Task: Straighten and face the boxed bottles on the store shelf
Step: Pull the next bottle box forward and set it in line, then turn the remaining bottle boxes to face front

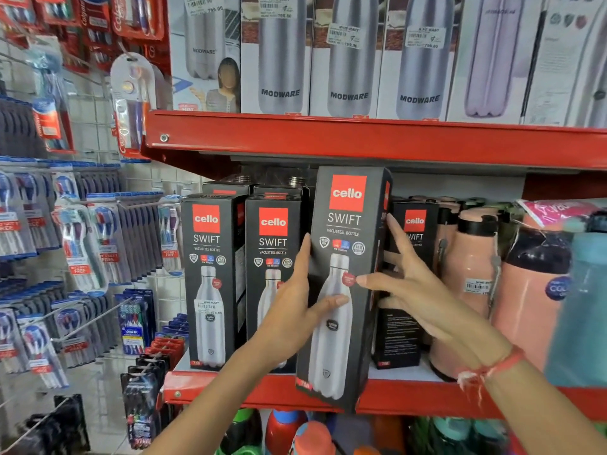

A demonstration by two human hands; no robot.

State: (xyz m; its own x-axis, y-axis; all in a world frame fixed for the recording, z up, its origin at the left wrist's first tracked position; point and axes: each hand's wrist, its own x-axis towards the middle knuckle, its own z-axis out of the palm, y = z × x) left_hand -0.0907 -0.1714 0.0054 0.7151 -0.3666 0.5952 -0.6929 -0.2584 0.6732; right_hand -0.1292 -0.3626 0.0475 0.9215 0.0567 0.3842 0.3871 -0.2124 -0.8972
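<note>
While both forearms reach up from the bottom edge of the view, the left hand (297, 302) lies flat along the left side of a tall black Cello Swift box (345, 280), thumb across its printed front; this grip is wide, clasped on the box. On the other side, the right hand (414, 287) has its fingers spread, thumb tip touching the front near the red sticker and the other fingers reaching round the right side panel, so its grip too is wide and pressed on the same box. A red thread bracelet (492, 366) circles the right wrist. Held between the two hands, the box is tilted slightly, its top leaning right, its bottom corner hanging over the red front lip of the shelf (230, 389), nearer the camera than the other boxes.

Just behind and to the left, two more Cello boxes (210, 280) stand upright side by side, faces forward, with further ones behind them. To the right, partly hidden by the held box, another Cello box (414, 231) stands deeper on the shelf. Beyond it are peach-coloured flasks (469, 267) with black caps. Toothbrush packs (82, 251) hang on hooks at far left. Highest and farthest, Modware bottle boxes (348, 60) line the upper shelf (361, 136)
</note>
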